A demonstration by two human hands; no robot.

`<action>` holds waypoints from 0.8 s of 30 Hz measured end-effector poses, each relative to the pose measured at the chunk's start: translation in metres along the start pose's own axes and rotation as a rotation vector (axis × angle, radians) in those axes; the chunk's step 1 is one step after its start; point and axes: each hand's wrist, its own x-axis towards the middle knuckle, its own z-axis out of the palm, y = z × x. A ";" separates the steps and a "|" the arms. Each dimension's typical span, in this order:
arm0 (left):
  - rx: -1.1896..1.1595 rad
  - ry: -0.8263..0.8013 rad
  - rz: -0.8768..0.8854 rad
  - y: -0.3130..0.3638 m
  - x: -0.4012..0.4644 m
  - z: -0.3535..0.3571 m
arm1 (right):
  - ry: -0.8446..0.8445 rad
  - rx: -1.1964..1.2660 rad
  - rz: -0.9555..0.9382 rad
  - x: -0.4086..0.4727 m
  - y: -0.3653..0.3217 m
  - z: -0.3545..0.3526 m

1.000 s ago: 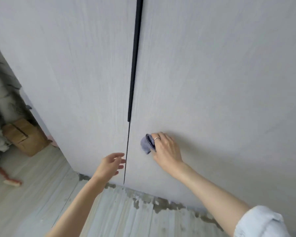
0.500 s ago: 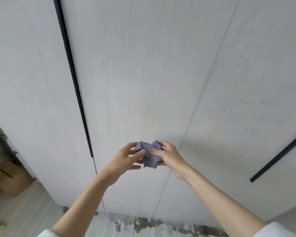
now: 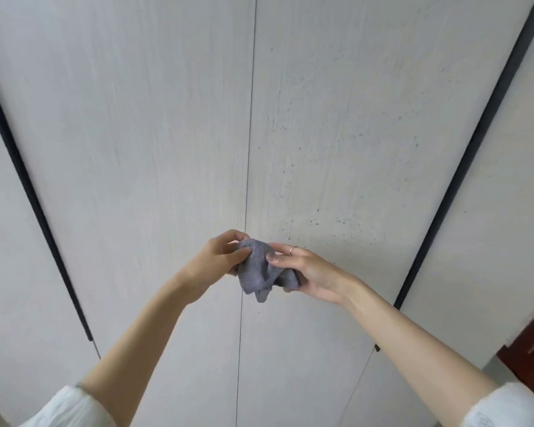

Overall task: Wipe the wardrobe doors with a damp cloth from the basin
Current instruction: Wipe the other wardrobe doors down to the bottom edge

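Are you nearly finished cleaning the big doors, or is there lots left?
Not finished. The door left of the middle seam looks free of spots, so it may be done. Right now the cloth is off the doors, bunched between the left hand and the right hand, perhaps being refolded. The door to the right has many small dark specks, so it needs wiping.

A crumpled grey-blue cloth [image 3: 258,269] is pinched between the fingers [image 3: 241,252] of both hands, its end hanging below them. Pale wardrobe doors [image 3: 167,149] are seen beyond the fingers.
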 end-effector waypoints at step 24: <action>0.354 0.147 0.401 0.095 0.031 0.036 | 0.556 0.420 -0.278 -0.003 -0.085 -0.015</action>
